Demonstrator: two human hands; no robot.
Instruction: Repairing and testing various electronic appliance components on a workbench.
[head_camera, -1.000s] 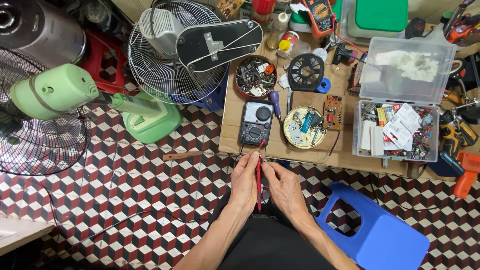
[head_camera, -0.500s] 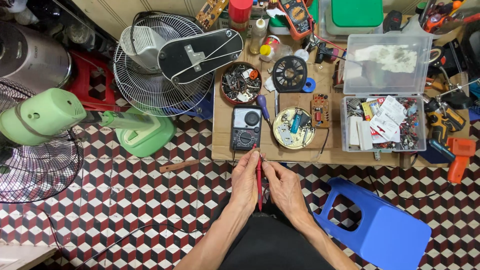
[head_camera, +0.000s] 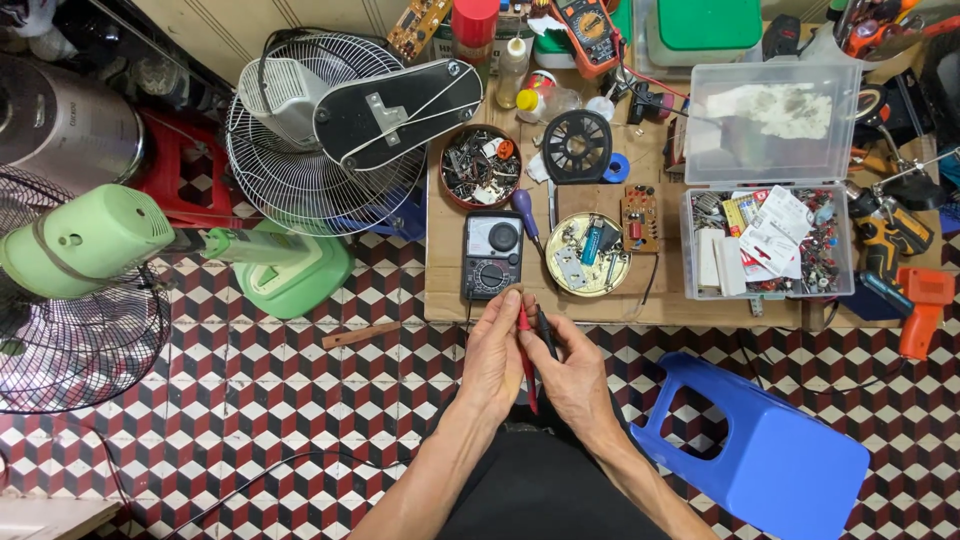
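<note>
My left hand (head_camera: 494, 355) and my right hand (head_camera: 574, 372) meet just in front of the low wooden table (head_camera: 445, 260). Between them they hold a red test probe (head_camera: 526, 355) and a black test probe (head_camera: 547, 333), both pointing up toward the table edge. The left fingers pinch the red probe; the right fingers close around the black one. A black analog multimeter (head_camera: 492, 254) lies on the table directly above my hands. Beside it sits a round brass-coloured tin (head_camera: 587, 254) of small parts.
A green fan (head_camera: 120, 245) lies on the checkered floor at left, another fan (head_camera: 330, 120) leans behind. A blue plastic stool (head_camera: 770, 455) lies at right. A clear parts box (head_camera: 768, 240), a bowl of screws (head_camera: 480, 165), a circuit board (head_camera: 638, 217) and an orange drill (head_camera: 915, 290) crowd the table.
The view has shifted down slightly. My hands stay together on the probes, and the black probe now shows beside the red one.
</note>
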